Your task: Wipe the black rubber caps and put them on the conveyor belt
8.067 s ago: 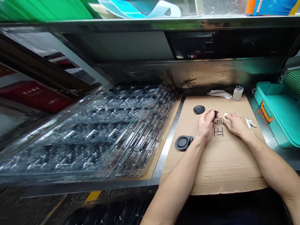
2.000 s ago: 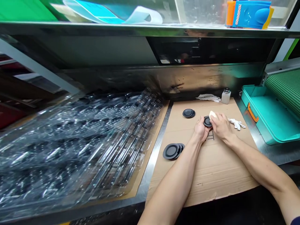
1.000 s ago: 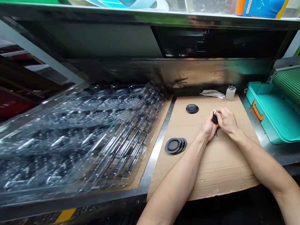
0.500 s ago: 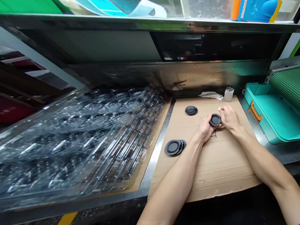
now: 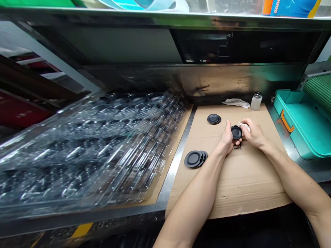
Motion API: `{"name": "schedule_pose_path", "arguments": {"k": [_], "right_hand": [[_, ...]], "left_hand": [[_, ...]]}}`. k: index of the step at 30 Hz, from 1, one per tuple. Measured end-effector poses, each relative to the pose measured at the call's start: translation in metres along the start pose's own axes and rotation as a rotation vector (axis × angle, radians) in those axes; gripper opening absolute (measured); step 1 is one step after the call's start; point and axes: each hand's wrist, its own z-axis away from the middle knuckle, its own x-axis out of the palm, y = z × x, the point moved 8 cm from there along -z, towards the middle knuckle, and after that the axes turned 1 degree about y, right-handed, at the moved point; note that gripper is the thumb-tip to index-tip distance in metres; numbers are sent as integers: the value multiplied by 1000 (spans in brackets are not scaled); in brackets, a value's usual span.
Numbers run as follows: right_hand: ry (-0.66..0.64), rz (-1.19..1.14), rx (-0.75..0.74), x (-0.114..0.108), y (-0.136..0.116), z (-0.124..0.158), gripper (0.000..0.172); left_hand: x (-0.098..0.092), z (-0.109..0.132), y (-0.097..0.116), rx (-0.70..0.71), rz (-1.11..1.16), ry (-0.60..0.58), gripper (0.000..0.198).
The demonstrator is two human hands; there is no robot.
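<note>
My left hand [image 5: 228, 138] grips a small round black disc [image 5: 236, 132] with a raised rim, its face turned up. In the fingers of my right hand [image 5: 254, 133] is a white cloth [image 5: 244, 126], held at the disc's right edge. Both hands are above a cardboard sheet [image 5: 227, 189]. Beyond my left hand lies a small overlapping stack of black discs [image 5: 213, 119]. A second overlapping stack of black discs [image 5: 194, 159] rests left of my left forearm.
Stacked clear plastic trays [image 5: 103, 151] cover the left of the bench. A white glove [image 5: 236, 102] and a bottle with a metal cap [image 5: 256, 101] stand behind the cardboard's far edge. At right is a teal bin [image 5: 307, 134] with an orange handle. A shelf [image 5: 165, 20] crosses above.
My right hand has shifted slightly with the white cloth, which now shows more at the disc's edge. The disc has tilted a little in my left hand. The camera view has moved slightly.
</note>
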Motion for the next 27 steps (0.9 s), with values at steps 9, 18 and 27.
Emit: {"name": "schedule_pose_path", "arguments": {"k": [9, 18, 27], "right_hand": [[-53, 285, -148, 12, -7, 5, 23], [-103, 331, -155, 6, -13, 4, 20], [-126, 342, -177, 11, -12, 5, 21]], "left_hand": [[-3, -5, -4, 126, -160, 69, 75], [-1, 6, 7, 233, -448, 23, 76], [-3, 7, 5, 241, -447, 36, 76]]}}
